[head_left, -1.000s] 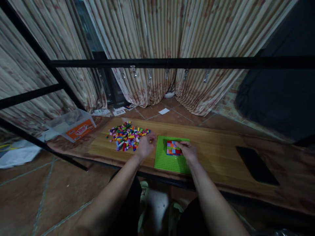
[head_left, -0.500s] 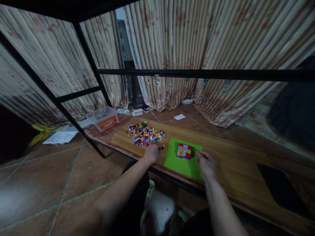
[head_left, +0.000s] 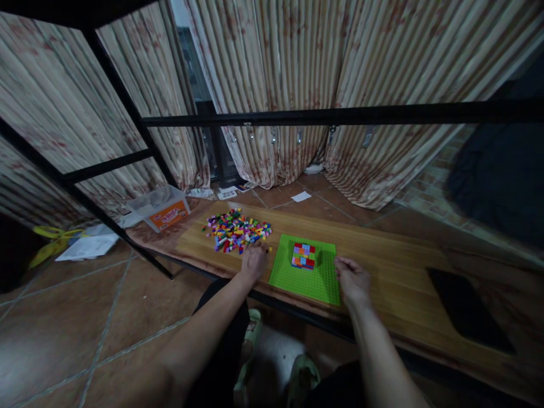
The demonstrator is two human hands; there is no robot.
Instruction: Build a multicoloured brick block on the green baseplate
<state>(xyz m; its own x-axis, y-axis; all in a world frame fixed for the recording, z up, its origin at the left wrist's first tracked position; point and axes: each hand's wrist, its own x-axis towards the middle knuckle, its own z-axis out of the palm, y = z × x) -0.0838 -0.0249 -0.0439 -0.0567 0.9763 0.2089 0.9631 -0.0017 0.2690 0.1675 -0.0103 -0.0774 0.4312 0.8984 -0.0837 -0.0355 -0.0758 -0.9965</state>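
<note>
Both forearms extend forward over the tabletop [head_left: 395, 266], one to each side of the green board [head_left: 306, 288]. Left hand [head_left: 255, 259], left of the board: fingers curled down at the near edge of the loose bricks [head_left: 238, 229]; grip cannot be determined. Right hand [head_left: 352, 277], at the board's right edge: fingertips drawn together; any held piece cannot be determined. Brick block [head_left: 303, 256]: on the board. Clear plastic box [head_left: 164, 212], orange-labelled: far left of the board; contents indistinct.

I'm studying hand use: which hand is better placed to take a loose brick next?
Likely the left hand: it is close by the loose bricks, whereas the right hand is across the green baseplate from them.
</note>
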